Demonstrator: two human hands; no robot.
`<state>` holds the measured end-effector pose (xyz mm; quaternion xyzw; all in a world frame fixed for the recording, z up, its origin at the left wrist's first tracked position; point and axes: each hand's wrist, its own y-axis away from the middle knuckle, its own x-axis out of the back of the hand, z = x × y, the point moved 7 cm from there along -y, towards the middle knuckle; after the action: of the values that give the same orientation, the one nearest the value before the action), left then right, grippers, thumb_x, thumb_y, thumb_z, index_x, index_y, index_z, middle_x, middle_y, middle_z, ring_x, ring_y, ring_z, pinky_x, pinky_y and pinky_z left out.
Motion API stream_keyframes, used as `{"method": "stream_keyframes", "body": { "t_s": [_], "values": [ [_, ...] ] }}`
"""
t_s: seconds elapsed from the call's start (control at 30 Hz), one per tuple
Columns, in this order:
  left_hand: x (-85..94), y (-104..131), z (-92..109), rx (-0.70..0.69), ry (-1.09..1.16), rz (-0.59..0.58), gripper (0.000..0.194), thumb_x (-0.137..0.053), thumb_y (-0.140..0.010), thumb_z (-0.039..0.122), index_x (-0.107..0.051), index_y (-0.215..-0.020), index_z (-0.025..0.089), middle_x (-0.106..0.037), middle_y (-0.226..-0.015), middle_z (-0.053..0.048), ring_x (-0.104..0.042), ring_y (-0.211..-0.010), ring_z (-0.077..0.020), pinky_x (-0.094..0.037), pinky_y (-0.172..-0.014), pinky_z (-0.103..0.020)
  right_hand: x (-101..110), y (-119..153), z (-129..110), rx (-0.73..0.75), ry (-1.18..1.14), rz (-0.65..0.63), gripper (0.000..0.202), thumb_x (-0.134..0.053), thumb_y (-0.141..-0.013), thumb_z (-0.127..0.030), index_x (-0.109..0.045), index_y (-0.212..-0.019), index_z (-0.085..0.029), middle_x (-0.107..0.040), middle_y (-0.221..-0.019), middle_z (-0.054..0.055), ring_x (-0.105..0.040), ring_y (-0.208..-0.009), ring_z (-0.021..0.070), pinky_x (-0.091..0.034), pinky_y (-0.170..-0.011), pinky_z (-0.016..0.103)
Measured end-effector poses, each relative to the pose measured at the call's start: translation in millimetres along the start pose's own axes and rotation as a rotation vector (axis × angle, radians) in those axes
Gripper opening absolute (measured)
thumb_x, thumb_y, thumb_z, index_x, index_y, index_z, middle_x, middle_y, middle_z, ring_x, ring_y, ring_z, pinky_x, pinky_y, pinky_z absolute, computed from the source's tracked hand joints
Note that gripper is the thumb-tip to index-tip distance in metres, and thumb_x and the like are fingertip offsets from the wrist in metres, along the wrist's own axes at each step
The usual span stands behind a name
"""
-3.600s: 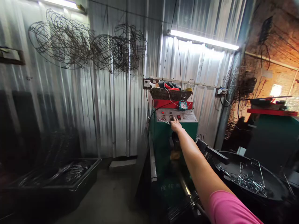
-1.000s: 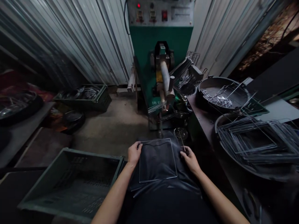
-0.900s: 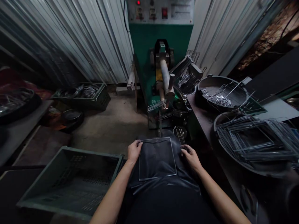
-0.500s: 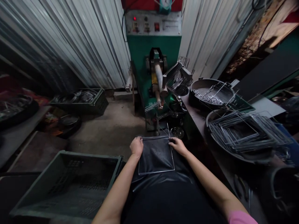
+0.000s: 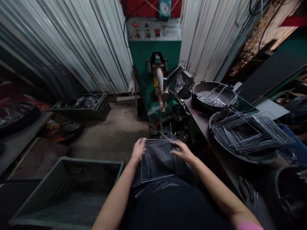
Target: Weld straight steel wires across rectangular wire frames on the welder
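A square wire frame (image 5: 160,177) lies tilted over the dark apron on my lap. My left hand (image 5: 138,150) is closed around its far left corner. At the far right corner, the fingers of my right hand (image 5: 181,150) pinch the wire, with the lower fingers partly spread. Thin wire ends stick up past that corner, crossing each other. Beyond my hands stands a green machine (image 5: 157,92) with a metal electrode arm (image 5: 160,78); several thin wires rest near its lower tip.
On the right bench, a round pan (image 5: 211,127) holds a pile of square wire frames (image 5: 249,134). Behind it another pan (image 5: 195,95) holds small wire pieces. A green crate (image 5: 64,159) stands at my left; a second crate (image 5: 102,110) with metal parts sits farther back.
The view has shifted slightly. My right hand's fingers have loosened and spread at the corner, and a second wire end now shows slanting leftward there. My left hand keeps its hold.
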<state>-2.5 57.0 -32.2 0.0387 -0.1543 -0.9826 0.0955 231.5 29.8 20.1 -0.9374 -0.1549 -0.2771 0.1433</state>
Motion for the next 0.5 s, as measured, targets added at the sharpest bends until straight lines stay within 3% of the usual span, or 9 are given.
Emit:
{"method": "stream_keyframes", "body": {
  "t_s": [0.1, 0.2, 0.37, 0.5],
  "values": [
    [-14.5, -10, 5, 0.046, 0.157, -0.058, 0.041, -0.058, -0.061, 0.052, -0.052, -0.079, 0.015, -0.028, -0.043, 0.012, -0.019, -0.028, -0.0010, -0.013, -0.030, -0.013, -4, 7, -42, 0.106, 0.035, -0.162, 0.055, -0.066, -0.067, -0.031, -0.048, -0.118, -0.019, -0.051, -0.111, 0.009, -0.051, -0.101, 0.0195, -0.040, -0.087, 0.033],
    [-24.3, -25, 28, 0.008, 0.267, -0.029, 0.043, -0.061, -0.059, 0.053, -0.051, -0.075, 0.014, -0.026, -0.041, 0.013, -0.018, -0.028, -0.0006, -0.013, -0.029, -0.013, -11, 10, -66, 0.103, 0.187, -0.327, 0.069, -0.068, -0.065, -0.030, -0.038, -0.126, -0.018, -0.042, -0.123, 0.013, -0.045, -0.110, 0.0225, -0.038, -0.089, 0.034],
    [-48.1, -42, 81, -0.104, 0.340, -0.078, 0.040, -0.061, -0.061, 0.051, -0.051, -0.073, 0.015, -0.025, -0.040, 0.013, -0.017, -0.027, -0.0002, -0.013, -0.028, -0.013, -10, -2, -66, 0.043, 0.369, -0.442, 0.081, -0.065, -0.064, -0.018, -0.024, -0.133, -0.016, -0.033, -0.130, 0.015, -0.041, -0.114, 0.0268, -0.037, -0.090, 0.036],
    [-61.1, -46, 100, -0.108, 0.356, -0.111, 0.039, -0.062, -0.060, 0.049, -0.051, -0.073, 0.015, -0.025, -0.040, 0.013, -0.017, -0.027, 0.0000, -0.012, -0.028, -0.013, -5, -15, -60, 0.033, 0.407, -0.427, 0.080, -0.062, -0.067, -0.017, -0.019, -0.135, -0.018, -0.030, -0.133, 0.015, -0.041, -0.115, 0.0263, -0.036, -0.092, 0.036]
  ]
}}
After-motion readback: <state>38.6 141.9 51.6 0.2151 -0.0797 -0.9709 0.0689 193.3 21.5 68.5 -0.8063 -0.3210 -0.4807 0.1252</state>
